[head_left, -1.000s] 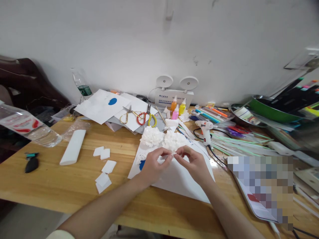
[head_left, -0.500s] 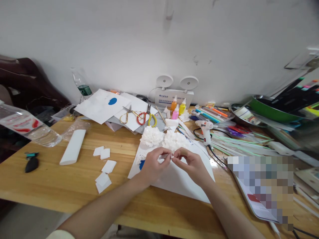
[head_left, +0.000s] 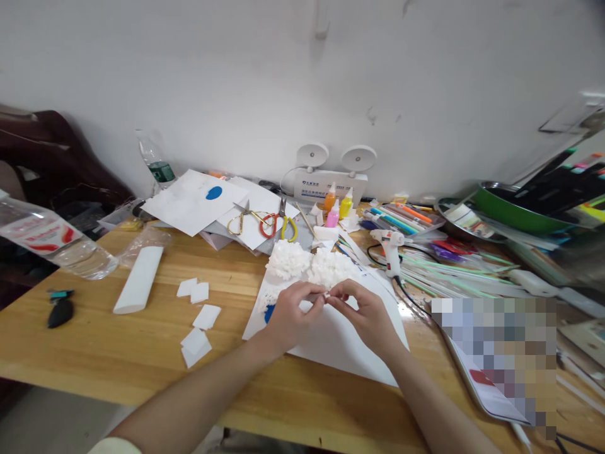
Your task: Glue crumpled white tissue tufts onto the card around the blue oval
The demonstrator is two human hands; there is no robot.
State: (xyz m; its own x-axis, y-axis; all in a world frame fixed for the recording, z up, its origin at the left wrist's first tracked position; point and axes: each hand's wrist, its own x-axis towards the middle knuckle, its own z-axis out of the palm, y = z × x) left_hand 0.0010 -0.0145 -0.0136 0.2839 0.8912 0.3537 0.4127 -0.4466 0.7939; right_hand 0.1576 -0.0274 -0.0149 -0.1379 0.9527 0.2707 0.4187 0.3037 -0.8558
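Note:
Both hands meet at the fingertips over a white paper sheet (head_left: 350,353). My left hand (head_left: 295,312) is closed in a pinch, thumb against forefinger. My right hand (head_left: 362,309) pinches too, its tips touching those of the left. Between them shows a tiny white bit, perhaps paper, mostly hidden by the fingers. Just beyond the hands lie two fluffy clumps of white pieces, a left clump (head_left: 288,258) and a right clump (head_left: 331,268). A blue patch (head_left: 269,313) with white bits peeks out beside my left hand.
Several white paper squares (head_left: 205,316) and a white block (head_left: 139,280) lie left. Scissors (head_left: 241,217), red-and-yellow-handled pliers (head_left: 278,221) and small paint bottles (head_left: 332,214) are behind. A glue gun (head_left: 391,249) with its cord, and a tablet (head_left: 477,372), stand right.
Both hands stay in nearly the same place. The fingers have shifted slightly around the tiny white bit; everything else looks unmoved.

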